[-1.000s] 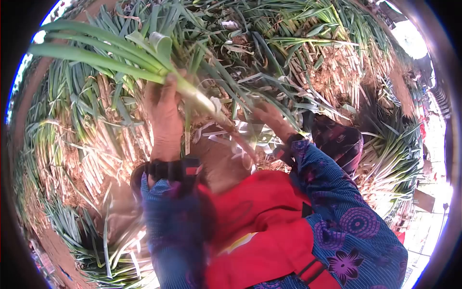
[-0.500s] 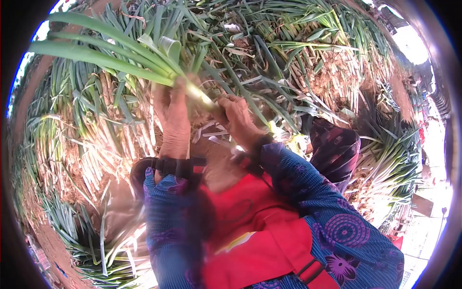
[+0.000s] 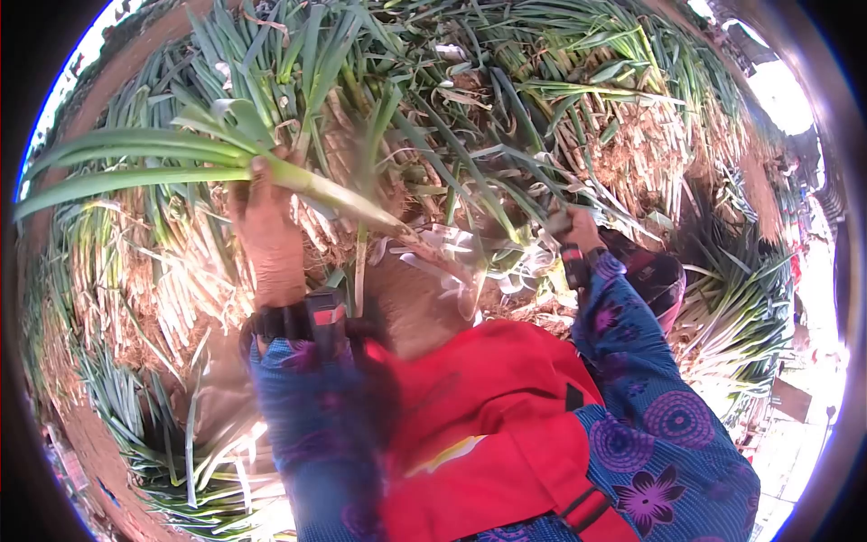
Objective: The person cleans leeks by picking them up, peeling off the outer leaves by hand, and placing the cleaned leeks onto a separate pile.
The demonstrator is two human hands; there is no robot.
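Observation:
My left hand (image 3: pixel 269 237) is closed around a green onion (image 3: pixel 348 197) just below where its leaves fan out. The leaves point to the left, and the pale stem slants down to the right, its root end above the red apron (image 3: pixel 488 388). Farther right, beside loose leaves, my right hand (image 3: pixel 578 228) is closed with its fingers curled. Whatever it holds, if anything, is too small to make out. Peeled leaf scraps (image 3: pixel 452 242) lie between the two hands.
Rows of green onions (image 3: pixel 135 271) lie along the left, and another heap (image 3: pixel 623 135) lies at the upper right. More onions (image 3: pixel 741 298) are at the right beyond my knee (image 3: pixel 655 280). Brown soil (image 3: pixel 411 307) shows in front of the apron.
My right hand was at the stem half a second ago and has moved away to the right. My left hand has shifted left with the onion still in it.

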